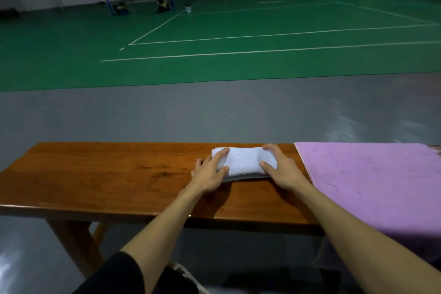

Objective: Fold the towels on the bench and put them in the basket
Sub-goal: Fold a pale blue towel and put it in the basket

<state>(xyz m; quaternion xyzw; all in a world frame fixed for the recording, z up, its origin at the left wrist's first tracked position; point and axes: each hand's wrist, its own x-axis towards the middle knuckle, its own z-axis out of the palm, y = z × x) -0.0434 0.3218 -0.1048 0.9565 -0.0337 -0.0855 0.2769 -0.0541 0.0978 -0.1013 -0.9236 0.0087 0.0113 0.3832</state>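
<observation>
White towel (243,159), folded into a small thick rectangle, lies flat on the wooden worktop (107,174), right of its middle and nearer the far edge than the near one. A darker grey layer shows under its near edge; cannot tell if that is part of the same towel. Left hand (211,172) spread over the towel's left end, fingers on top, thumb at the near side. Right hand (279,169) likewise on the right end, fingers splayed, pressing down; neither hand closed around the cloth. Just right of the right hand, a purple towel (370,186) lies spread flat, covering the worktop's right part and hanging over the near edge. Worktop left of the hands is bare wood to its left end. Grey floor (167,114) beyond the far edge, then green court. No basket in view.
</observation>
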